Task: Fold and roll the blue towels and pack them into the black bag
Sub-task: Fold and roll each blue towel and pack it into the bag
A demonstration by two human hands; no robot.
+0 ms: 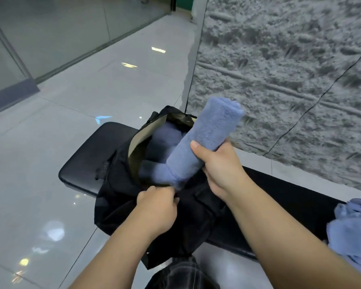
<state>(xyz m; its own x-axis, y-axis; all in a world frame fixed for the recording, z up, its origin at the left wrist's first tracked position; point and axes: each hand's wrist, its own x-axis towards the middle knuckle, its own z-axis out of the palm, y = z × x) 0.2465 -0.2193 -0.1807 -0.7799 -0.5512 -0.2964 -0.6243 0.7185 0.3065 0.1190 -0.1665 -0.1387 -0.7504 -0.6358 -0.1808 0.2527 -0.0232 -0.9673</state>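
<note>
A black bag (pixel 121 184) lies open on a black padded bench (pixel 86 155), its mouth showing a tan lining. Rolled blue towels (pixel 165 140) lie inside it. My right hand (pixel 219 165) grips a rolled blue towel (pixel 204 134) around its middle; the roll tilts, with its lower end at the bag's mouth and its upper end pointing up to the right. My left hand (pixel 156 203) grips the near edge of the bag's opening.
A heap of loose blue towels (pixel 352 230) lies on the bench at the far right. A rough grey wall (pixel 290 69) rises behind the bench. Glossy floor tiles (pixel 50 132) spread to the left, with glass panels beyond. My dark trouser knee (pixel 183 274) shows at the bottom.
</note>
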